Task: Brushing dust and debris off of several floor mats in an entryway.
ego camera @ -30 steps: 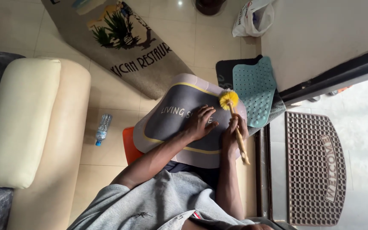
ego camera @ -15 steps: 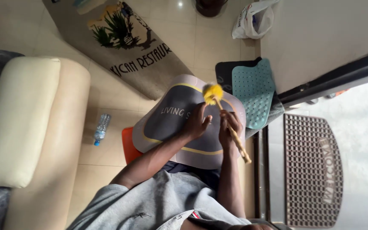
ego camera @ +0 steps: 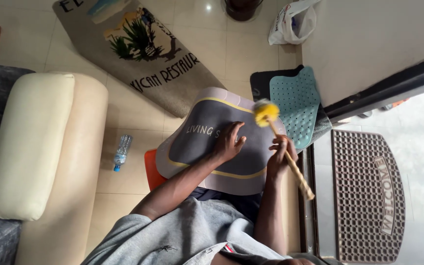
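So the grey oval floor mat with a thin yellow line and pale border sits across the person's lap, slightly tilted. Left hand lies flat on it, fingers spread wide. Right hand is wrapped around a wooden-handled brush with a fuzzy yellow head, head touching the mat's far edge. A white plastic bag lies well beyond the mat, contents not visible.

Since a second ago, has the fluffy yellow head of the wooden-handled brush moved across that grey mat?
Yes. The yellow brush head has swung from the teal dotted mat onto the grey mat, then partway back, the right hand gripping its handle.
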